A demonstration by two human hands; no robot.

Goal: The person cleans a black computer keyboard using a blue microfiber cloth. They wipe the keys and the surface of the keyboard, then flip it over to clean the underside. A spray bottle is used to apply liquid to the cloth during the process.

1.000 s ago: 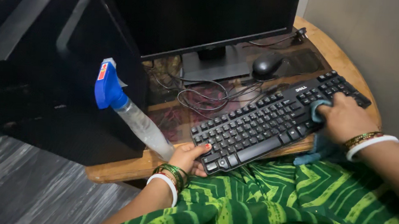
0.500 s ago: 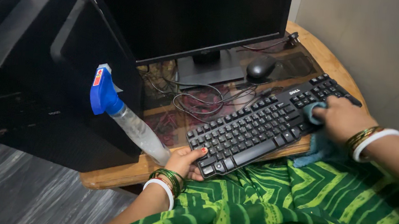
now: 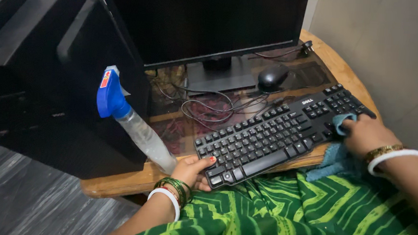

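While two hands (image 3: 193,169) work, one keyboard (image 3: 271,133) rests.

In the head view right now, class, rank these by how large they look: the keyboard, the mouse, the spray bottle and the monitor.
1. monitor, cropped by the top edge
2. keyboard
3. spray bottle, nearer the camera, so its true size is less sure
4. mouse, farther back, yet plainly smallest
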